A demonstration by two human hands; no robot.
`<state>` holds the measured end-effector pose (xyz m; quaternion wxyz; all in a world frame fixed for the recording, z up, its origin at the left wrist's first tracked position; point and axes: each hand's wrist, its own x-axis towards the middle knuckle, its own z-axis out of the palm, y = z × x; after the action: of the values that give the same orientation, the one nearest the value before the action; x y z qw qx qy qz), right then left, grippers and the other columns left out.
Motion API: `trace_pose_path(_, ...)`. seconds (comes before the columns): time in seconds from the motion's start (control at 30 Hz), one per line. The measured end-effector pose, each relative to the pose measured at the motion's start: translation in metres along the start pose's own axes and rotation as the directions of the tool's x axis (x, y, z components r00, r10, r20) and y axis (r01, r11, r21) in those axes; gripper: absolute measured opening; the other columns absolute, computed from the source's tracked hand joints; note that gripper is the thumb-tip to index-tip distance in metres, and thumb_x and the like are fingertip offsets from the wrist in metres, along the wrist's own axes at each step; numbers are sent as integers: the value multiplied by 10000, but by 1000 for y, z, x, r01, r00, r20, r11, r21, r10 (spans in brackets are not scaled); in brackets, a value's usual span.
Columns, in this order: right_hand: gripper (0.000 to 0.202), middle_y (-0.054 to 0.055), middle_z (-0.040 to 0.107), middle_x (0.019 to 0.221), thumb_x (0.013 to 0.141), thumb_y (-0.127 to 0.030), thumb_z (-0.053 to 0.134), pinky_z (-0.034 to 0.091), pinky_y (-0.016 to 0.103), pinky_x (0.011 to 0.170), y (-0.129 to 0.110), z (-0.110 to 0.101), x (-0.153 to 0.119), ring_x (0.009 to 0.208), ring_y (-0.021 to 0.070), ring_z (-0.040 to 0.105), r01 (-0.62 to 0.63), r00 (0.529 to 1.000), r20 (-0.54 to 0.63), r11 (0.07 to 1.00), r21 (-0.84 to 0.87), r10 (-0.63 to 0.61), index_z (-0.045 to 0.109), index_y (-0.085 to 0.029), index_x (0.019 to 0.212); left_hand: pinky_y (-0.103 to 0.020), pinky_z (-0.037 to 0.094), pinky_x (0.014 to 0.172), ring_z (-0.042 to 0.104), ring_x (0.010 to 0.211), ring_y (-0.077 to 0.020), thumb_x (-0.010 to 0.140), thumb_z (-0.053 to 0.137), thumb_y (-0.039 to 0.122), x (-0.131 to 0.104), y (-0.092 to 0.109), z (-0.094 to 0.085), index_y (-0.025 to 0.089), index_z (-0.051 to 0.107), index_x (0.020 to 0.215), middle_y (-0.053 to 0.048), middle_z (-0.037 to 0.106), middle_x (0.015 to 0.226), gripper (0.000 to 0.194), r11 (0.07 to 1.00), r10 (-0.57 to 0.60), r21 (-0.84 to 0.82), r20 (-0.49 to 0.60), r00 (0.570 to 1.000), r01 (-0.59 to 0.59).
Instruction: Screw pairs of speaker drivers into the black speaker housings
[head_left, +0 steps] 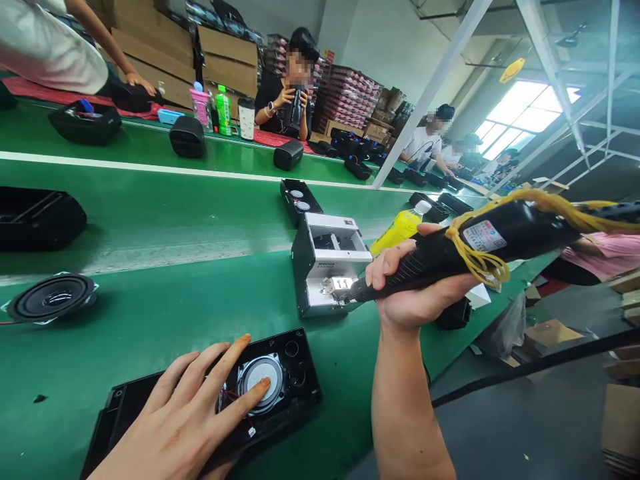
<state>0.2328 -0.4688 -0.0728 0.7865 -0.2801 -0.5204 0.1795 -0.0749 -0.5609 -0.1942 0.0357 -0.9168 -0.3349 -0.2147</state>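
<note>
Much of the black speaker housing [306, 373], at seven o'clock on the green worktop [165, 287], hides beneath the left hand [180, 420], which lies open, fingers spread, one fingertip [265, 383] on the round speaker [257, 371]. From here I see the right hand [415, 303] wrapped around a black screwdriver [484, 235] at three o'clock, its tip at the grey screw feeder [323, 257].

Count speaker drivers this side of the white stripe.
4 visible: loose driver, far left; second driver under left hand; two drivers in casing behind screw feeder. More may be hidden.
</note>
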Motion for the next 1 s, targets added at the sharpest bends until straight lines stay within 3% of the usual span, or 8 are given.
trace_pose_path(0.13,626,-80,509,588,938,-849,513,353,225,338,0,-2,0,341,102,410,-8,999,-36,1000,-13,7,645,-257,1090,-552,289,1222,482,1497,-390,836,709,224,2,0,-1,447,544,1555,-53,303,1813,770,1000,-3,29,15,1000,2)
trace_pose_path(0.3,666,-80,503,584,914,-884,514,352,221,333,1,-3,1,338,101,408,-14,999,-34,1000,-14,13,639,-252,1085,-570,265,1228,471,1492,-398,869,761,408,1,0,4,457,579,1518,-59,295,1814,676,1000,-22,8,4,1000,22)
trace_pose_path(0.5,661,-75,521,596,940,-848,531,381,216,341,4,-4,2,340,99,431,-25,999,-19,999,38,26,675,-232,1131,-570,327,1222,445,1537,-377,773,724,152,0,3,0,465,567,1510,-45,307,1810,816,999,-38,32,20,999,37)
trace_pose_path(0.6,698,-66,535,603,951,-841,537,388,217,341,1,-5,-1,343,97,437,-17,1000,18,998,55,16,713,-208,1187,-580,409,1215,468,1536,-385,717,734,133,3,8,-7,461,550,1522,-33,301,1816,889,997,-68,41,27,997,67)
trace_pose_path(0.77,732,-66,530,598,923,-861,567,381,212,338,-13,-7,-5,343,96,431,-81,994,77,992,92,74,748,-220,1228,-606,521,1173,474,1548,-430,675,765,187,4,12,-24,394,454,1638,-66,240,1841,1033,995,-94,41,22,995,93)
trace_pose_path(0.9,703,-66,536,588,932,-857,571,366,210,317,-33,-8,-1,325,92,404,-73,991,121,983,171,53,763,-250,1232,-675,483,1208,456,1571,-427,736,782,236,0,2,-38,403,455,1648,-62,276,1831,982,991,-120,68,59,991,116)
trace_pose_path(1.0,685,-65,536,580,961,-825,562,325,209,293,-52,-1,1,308,83,369,-74,984,176,959,274,25,775,-245,1256,-654,515,1180,467,1567,-422,810,804,305,0,-8,-46,395,441,1664,-75,292,1825,932,997,-46,70,87,995,40)
